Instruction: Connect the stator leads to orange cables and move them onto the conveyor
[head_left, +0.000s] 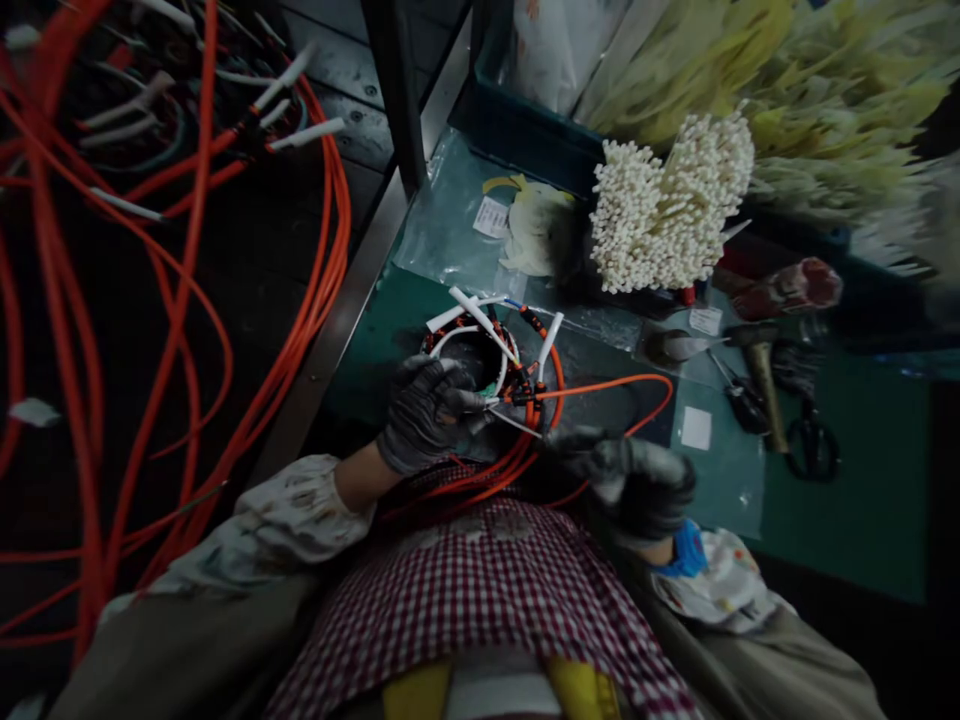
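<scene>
A wire harness [551,372] of orange cable, white sleeves and black tape lies coiled on the green table before me. My left hand [433,415], in a dark grey glove, pinches the harness at its near left side, by a white connection. From there a thin white cable tie [516,423] runs right to the fingertips of my right hand [634,482]. That hand is also gloved, somewhat blurred, and its fingers are closed at the strip's end. Orange cable loops hang below the harness, against my checked apron.
A bundle of white-headed strips [671,205] stands at the back right, before bins of yellowish strips [840,110]. Scissors [814,445], a hammer [763,385] and a screwdriver [742,400] lie at right. Thick orange cables [330,230] hang at left beyond the metal table edge [337,340].
</scene>
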